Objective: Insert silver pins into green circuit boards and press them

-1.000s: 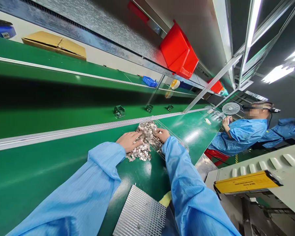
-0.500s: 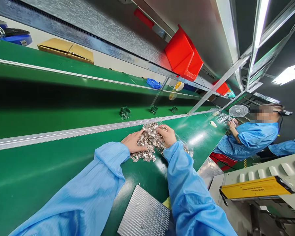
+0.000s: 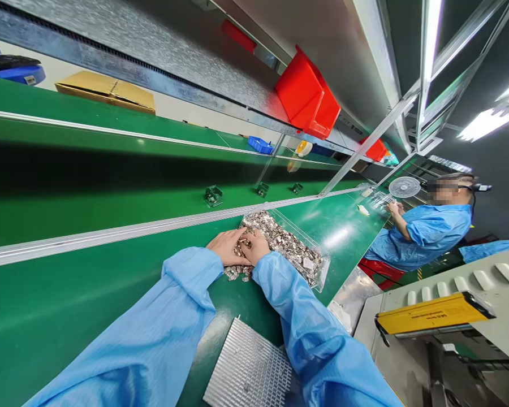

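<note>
Small shiny metal pieces (image 3: 236, 273) lie heaped on the green bench, partly hidden beneath my hands. My left hand (image 3: 225, 247) rests against the left side of the heap, thumb and fingers apart around it. Close against it, my right hand (image 3: 257, 247) has its fingers curled over some of the pieces; its fingertips are partly hidden. Just right of both hands stands a clear plastic tray (image 3: 323, 272), filled with many of the same metal pieces and a small white label. Nearer to me lies a silver ridged grid plate (image 3: 250, 364).
A metal rail (image 3: 110, 236) runs along the back of the bench. Overhead, a red bin (image 3: 307, 96) sits on a shelf. A co-worker (image 3: 436, 226) in blue works at the far right, past a small fan (image 3: 404, 187). A yellow device (image 3: 435, 314) is at right.
My right hand has moved left and toward me, from over the tray to the heap beside my left hand. More of the clear tray now shows. The view has shifted slightly.
</note>
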